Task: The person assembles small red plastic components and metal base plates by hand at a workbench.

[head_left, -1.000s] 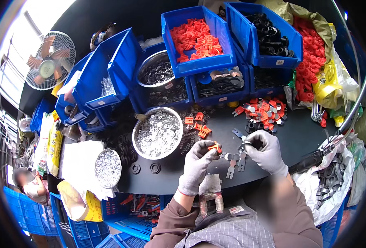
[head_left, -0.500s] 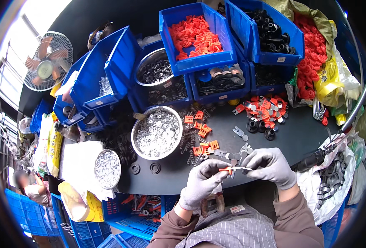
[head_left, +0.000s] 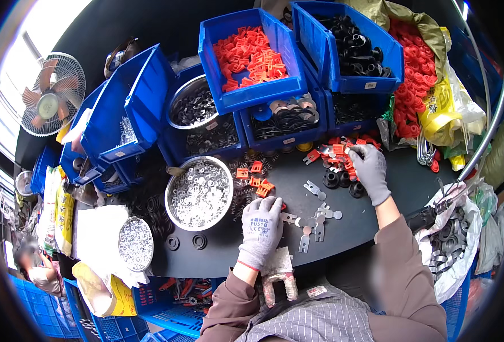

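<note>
My left hand (head_left: 261, 228), in a pale grey glove, lies palm down on the dark table with its fingers stretched forward. Its fingertips reach small orange clips (head_left: 265, 187) and partly cover one beside them. My right hand (head_left: 369, 172), also gloved, is at the pile of red clips with metal discs (head_left: 337, 150). Its fingers are bent together at the pile's edge; what they hold, if anything, is hidden. Flat metal plates with round ends (head_left: 306, 231) lie between the hands. Black rubber cups (head_left: 331, 179) stand beside the right hand.
A steel bowl of small metal parts (head_left: 199, 224) stands left of my left hand, with springs around it. Blue bins (head_left: 263, 98) holding red clips and black parts line the back. A white bag of grey rings (head_left: 473, 225) hangs at the right.
My hands have parted from the red clip with a pale strip held between them. The right has moved forward to the pile; the left has come down by the orange clips. The view has shifted slightly.
</note>
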A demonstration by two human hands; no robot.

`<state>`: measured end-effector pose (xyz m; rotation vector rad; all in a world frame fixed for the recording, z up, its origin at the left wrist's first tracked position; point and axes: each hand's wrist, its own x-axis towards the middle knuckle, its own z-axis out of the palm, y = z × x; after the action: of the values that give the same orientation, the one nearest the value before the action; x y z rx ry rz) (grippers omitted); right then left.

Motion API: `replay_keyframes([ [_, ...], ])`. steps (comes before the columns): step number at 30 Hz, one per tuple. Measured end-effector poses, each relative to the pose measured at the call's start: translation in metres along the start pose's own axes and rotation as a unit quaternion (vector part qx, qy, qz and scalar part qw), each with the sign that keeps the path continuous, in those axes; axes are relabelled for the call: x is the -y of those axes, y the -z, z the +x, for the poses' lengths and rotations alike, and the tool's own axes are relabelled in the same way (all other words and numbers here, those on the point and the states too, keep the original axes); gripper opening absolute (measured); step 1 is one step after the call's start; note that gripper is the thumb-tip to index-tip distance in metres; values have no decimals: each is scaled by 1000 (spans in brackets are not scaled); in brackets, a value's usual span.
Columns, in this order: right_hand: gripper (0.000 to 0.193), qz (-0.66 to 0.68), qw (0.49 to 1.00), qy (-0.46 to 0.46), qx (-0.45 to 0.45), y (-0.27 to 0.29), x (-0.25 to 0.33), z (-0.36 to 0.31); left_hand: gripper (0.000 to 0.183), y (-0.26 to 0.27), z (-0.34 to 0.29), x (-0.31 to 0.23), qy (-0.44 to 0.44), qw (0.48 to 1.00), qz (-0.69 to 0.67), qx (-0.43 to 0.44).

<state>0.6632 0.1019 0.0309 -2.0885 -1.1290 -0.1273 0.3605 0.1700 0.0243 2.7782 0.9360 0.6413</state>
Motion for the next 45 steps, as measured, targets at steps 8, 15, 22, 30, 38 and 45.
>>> replay_keyframes([
  [8, 23, -131, 954, 141, 229, -16, 78, -68, 38, -15, 3, 13, 68, 994, -27, -77],
  [15, 11, 99, 978, 137, 118, -12, 72, -74, 30, 22, -14, -12, 260, 752, -600, -86],
  [22, 10, 278, 934, 96, 201, 35, 132, -100, 28, 34, -31, -24, 247, 623, -736, -94],
  [30, 14, 226, 885, 159, 375, 69, 130, -104, 20, 51, -58, -33, 250, 726, -635, 88],
  [38, 4, 474, 727, -222, 444, 66, 118, -120, 28, 60, -58, -40, 244, 689, -665, 153],
  [45, 12, 322, 925, -119, 165, -6, 68, -48, 34, 15, -17, 9, 173, 981, -19, -82],
])
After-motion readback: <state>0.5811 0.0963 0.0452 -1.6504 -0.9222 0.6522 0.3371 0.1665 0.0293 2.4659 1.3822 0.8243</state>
